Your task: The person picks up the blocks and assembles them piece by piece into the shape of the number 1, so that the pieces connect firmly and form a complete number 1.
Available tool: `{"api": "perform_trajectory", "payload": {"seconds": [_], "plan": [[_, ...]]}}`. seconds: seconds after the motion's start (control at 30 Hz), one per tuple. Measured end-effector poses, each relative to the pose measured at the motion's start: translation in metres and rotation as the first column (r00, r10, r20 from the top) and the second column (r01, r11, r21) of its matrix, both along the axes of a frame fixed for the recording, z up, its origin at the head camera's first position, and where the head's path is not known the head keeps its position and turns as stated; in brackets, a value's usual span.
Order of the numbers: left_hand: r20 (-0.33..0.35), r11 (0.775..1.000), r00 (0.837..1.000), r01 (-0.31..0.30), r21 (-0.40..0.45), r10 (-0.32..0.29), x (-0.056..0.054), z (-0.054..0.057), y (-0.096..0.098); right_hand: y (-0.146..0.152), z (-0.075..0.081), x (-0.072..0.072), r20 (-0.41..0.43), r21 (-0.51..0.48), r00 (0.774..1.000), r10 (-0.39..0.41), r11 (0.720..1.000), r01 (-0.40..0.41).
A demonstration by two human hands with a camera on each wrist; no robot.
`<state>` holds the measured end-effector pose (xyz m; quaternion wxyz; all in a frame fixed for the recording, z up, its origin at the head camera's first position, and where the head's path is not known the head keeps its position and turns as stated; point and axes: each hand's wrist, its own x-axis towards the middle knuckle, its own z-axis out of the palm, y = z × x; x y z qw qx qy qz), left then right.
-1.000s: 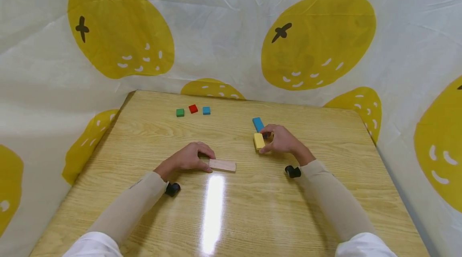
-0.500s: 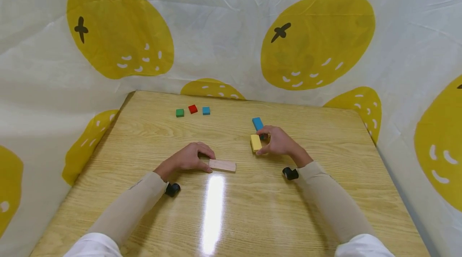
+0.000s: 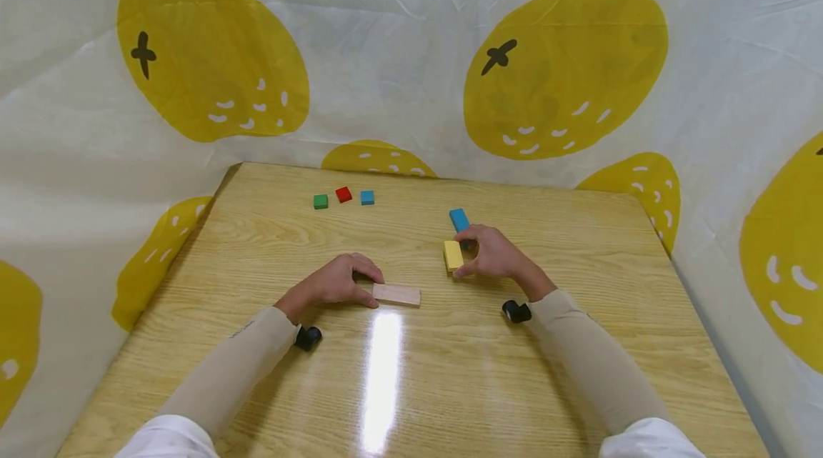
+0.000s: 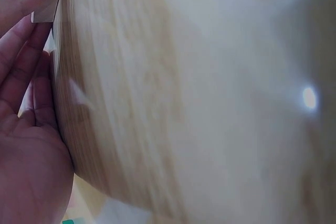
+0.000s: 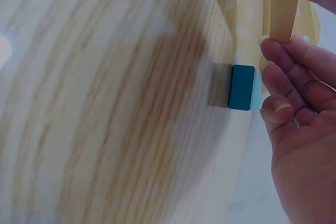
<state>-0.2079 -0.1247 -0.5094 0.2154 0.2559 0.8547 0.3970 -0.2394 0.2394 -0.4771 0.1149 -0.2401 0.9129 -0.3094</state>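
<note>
My left hand [image 3: 337, 279] rests low on the table, thumb and fingers pinching the left end of a plain pale wooden block [image 3: 396, 294] that lies flat. Only a corner of that pale block [image 4: 44, 13] shows at the top left of the left wrist view. My right hand [image 3: 498, 254] pinches a yellow block [image 3: 453, 256] between thumb and fingertips, to the right of and farther back than the pale one. Just behind it lies a long blue block [image 3: 459, 219], its near end partly hidden by the right fingers. In the right wrist view the blue block [image 5: 241, 87] sits beyond the yellow block [image 5: 283, 17].
Along the back of the wood-grain table [image 3: 514, 386] sit a small green block [image 3: 321, 201], a red block [image 3: 343, 194] and a light blue block [image 3: 367, 197]. A white cloth [image 3: 386, 72] printed with yellow fruit hangs behind the table and at its sides.
My right hand has shifted slightly left and toward me with the yellow block, slowing in the last half second. The left hand and the pale block have stayed in place.
</note>
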Motion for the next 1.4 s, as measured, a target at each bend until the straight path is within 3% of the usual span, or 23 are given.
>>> {"api": "perform_trajectory", "payload": {"seconds": [1.4], "plan": [[0.002, 1.000, 1.000, -0.009, 0.004, 0.009, 0.003, 0.006, 0.001, -0.030, -0.007, 0.007, 0.015, -0.022, 1.000, 0.012, 1.000, -0.012]]}}
